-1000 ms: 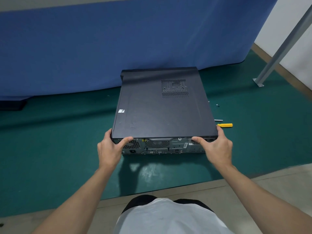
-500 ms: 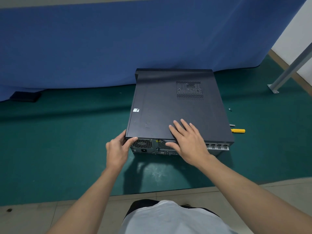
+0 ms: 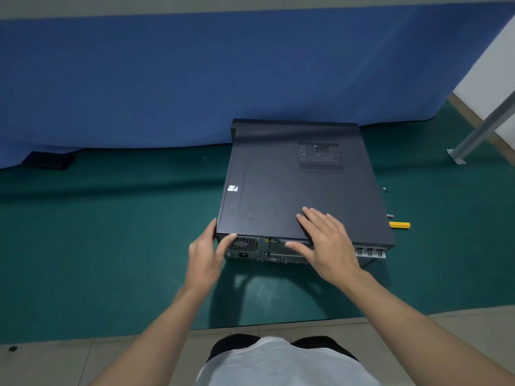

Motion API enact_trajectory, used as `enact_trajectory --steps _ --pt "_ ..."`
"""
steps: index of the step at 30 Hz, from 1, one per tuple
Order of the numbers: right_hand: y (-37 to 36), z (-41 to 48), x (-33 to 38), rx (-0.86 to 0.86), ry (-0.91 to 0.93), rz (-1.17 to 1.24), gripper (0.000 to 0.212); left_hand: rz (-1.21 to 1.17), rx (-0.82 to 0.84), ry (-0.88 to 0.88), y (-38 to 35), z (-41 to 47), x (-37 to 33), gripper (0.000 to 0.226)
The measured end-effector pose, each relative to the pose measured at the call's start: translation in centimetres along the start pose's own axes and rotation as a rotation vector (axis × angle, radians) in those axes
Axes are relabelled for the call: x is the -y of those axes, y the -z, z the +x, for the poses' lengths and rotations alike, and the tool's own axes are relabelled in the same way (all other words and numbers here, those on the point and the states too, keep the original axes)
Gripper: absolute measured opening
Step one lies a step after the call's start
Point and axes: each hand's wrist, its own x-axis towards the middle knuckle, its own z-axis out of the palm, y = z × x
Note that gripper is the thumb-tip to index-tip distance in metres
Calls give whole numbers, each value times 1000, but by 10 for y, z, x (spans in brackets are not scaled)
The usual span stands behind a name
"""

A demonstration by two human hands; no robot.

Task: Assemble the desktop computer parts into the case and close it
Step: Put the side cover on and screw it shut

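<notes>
we see the computer case (image 3: 301,188) flat on the green mat (image 3: 111,246), closed on top, rear ports facing us, right under both hands. left hand (image 3: 204,254) grips the case's near left corner, fingers on the side wall, thumb on the rear edge above the power socket. right hand (image 3: 326,243) lies flat on the case top by the rear edge, fingers straight, not gripping, thumb hanging over the rear face. right of the right hand, just past the case, a yellow-handled screwdriver (image 3: 399,225) lies on the mat, with small screws (image 3: 385,189) further out. blue cloth (image 3: 195,79) hangs beyond both hands, and a metal leg (image 3: 479,135) stands far right.
</notes>
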Motion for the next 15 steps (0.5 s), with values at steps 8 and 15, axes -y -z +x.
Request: enact_trajectory --steps 8,15 --pt "3 -49 -60 -244 -570 205 89 237 29 -111 -19 -9 -19 76" --pt "7 -54 -74 -186 -550 418 87 316 -17 -75 -23 -4 -33 61"
